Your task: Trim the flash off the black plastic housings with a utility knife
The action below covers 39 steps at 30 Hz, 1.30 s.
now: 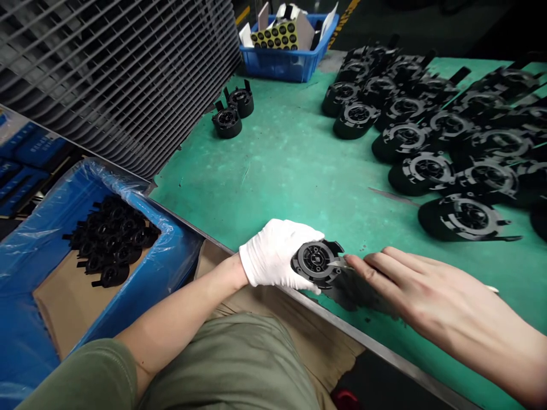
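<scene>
My left hand point(276, 253), in a white glove, is closed around a round black plastic part point(317, 259) at the table's front edge. The part's ringed face is turned up towards me. My bare right hand point(405, 285) grips a knife point(337, 263), its thin blade tip against the face of the part. Most of the knife's handle is hidden in the fingers; a pale end shows behind the hand. Dark smudges or scraps lie on the green table beneath.
Many similar black parts point(429, 168) stand in rows on the green table point(273, 171) at right. Two more point(227, 122) sit near the grey slatted rack point(128, 74). A blue basket point(280, 64) holds stickers at the back. A blue-lined box point(162, 228) with black parts stands at left.
</scene>
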Tool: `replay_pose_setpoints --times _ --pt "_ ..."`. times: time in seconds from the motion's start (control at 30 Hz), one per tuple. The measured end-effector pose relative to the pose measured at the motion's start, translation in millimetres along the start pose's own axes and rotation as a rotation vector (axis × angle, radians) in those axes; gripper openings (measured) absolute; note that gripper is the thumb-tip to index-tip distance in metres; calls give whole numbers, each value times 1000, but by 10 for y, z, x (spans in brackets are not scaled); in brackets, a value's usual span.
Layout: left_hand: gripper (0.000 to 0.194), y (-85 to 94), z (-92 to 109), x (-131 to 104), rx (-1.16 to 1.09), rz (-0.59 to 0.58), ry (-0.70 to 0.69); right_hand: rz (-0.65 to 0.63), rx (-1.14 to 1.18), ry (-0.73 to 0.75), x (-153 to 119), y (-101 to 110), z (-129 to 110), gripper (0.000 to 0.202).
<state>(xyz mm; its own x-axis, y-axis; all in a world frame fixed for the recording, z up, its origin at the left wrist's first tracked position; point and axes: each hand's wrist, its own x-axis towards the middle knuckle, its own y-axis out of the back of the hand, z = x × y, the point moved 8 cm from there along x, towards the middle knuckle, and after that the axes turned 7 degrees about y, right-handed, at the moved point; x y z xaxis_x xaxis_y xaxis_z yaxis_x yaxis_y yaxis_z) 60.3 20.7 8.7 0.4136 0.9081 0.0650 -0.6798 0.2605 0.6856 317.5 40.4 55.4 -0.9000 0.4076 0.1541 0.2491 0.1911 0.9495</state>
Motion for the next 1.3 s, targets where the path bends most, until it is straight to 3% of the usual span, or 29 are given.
replay_pose_setpoints --times 0.07,0.2,0.33,0.47,0.57,0.73,0.93,1.03,1.1,1.17,1.3 --pt "95 8 15 15 4 -17 9 -40 -6 110 -12 -54 -4 70" --pt "91 24 43 40 5 -50 26 54 -69 150 -69 -101 82 74" --pt "92 24 30 41 4 -34 16 -90 -28 158 -78 -232 145 69" --pt "96 8 7 43 17 -8 -8 -84 4 166 -18 -135 159 66" --pt "95 7 9 60 26 -4 -13 -153 79 178 22 -116 169 66" --pt "90 -8 5 83 10 -19 -17 114 101 68 15 139 207 46" --pt "125 -69 -96 55 -33 28 0 193 264 -23 -163 72 -44 33" --pt "150 -33 -169 -13 -82 79 51 172 227 -108 -300 -44 8 29" --pt "153 54 -216 -76 -173 147 84 173 190 -158 -394 -82 93 26" --pt "133 173 -269 -140 -278 247 116 181 180 -197 -460 -87 156 22" --pt "55 333 -354 -246 -340 433 215 223 215 -312 -459 -35 194 27"
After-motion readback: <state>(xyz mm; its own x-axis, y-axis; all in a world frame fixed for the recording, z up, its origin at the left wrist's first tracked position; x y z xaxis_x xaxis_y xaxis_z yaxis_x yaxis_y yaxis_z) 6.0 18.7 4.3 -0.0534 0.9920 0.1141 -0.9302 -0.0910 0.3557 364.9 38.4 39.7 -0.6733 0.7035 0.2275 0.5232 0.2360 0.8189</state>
